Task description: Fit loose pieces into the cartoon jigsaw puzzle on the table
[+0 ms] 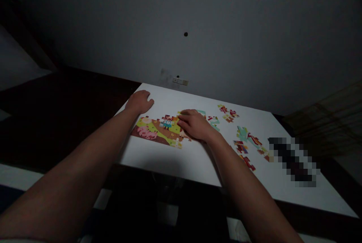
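Note:
A partly joined jigsaw puzzle (158, 132) lies on the white table, showing a pink animal, a small figure and green and brown ground. My right hand (195, 124) rests on its right part, fingers pointing left and slightly apart, touching the joined pieces. What lies under the palm is hidden, and I see no piece held between the fingers. Near the table's left edge, above the puzzle's left end, my left hand (139, 101) lies on the tabletop with its thumb apart from the fingers and nothing in it. Light-blue puzzle pieces (214, 121) show just beyond my right hand.
Small clusters of puzzle pieces lie on the white table (169, 164): one at the back (228, 113), others right of my right forearm (250, 136). A pixelated dark object (292, 162) lies farther right. Behind the table stands a grey wall (240, 54) with a socket (180, 81).

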A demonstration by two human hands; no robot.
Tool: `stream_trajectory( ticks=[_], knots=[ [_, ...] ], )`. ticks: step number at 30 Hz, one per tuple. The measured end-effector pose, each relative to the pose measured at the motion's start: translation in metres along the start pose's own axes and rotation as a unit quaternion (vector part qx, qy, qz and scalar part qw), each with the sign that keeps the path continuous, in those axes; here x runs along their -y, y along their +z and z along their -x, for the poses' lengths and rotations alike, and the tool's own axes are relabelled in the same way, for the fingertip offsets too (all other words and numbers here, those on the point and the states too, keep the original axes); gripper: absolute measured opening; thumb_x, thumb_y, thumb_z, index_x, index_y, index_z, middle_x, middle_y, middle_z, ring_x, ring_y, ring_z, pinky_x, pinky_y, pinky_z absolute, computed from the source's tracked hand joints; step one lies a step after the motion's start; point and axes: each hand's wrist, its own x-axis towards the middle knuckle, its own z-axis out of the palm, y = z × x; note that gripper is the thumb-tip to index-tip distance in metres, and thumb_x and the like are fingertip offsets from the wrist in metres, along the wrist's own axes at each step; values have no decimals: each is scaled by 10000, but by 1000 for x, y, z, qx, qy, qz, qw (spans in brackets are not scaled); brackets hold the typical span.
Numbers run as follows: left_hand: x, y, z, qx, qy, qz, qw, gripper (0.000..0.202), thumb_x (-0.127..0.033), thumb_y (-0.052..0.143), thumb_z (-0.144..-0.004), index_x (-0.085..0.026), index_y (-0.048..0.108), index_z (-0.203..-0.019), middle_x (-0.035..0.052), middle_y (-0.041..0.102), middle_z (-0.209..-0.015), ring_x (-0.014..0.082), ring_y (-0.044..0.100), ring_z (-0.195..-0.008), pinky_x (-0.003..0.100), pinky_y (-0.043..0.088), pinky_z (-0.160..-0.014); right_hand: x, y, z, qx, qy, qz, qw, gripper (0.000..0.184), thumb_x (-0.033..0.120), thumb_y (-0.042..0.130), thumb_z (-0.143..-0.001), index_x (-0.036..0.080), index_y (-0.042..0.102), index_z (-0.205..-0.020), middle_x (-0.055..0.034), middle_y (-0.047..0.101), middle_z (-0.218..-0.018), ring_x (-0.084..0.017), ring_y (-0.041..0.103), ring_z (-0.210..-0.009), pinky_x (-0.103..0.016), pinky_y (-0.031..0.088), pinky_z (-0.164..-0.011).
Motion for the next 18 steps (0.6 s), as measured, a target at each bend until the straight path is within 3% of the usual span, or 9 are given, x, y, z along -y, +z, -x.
stream_trajectory(
  ticks=[4,7,18],
  knots=[
    [0,1,-1,2,3,-2,1000,525,-462,495,-985,-139,649,-1369,147,654,-1447,300,605,-1286,396,445,-1102,17,20,4,5,27,48,998,641,595,476,-1068,204,499,-1576,-159,440,-1667,-370,315,-1589,-548,288,-1291],
    [3,4,-4,3,7,-11,1000,575,-480,478,-980,-109,635,-1390,160,628,-1483,313,601,-1314,397,446,-1116,24,38,3,34,54,65,996,883,722,386,-1044,99,337,-1668,-195,266,-1747,-400,159,-1642,-565,191,-1333],
    [6,5,-13,43,7,-65,997,629,-505,410,-970,-127,588,-1441,157,582,-1558,325,586,-1370,406,441,-1140,25,38,0,44,66,84,993,885,732,342,-1042,157,268,-1711,-108,209,-1773,-324,108,-1659,-499,161,-1353]
  ],
)
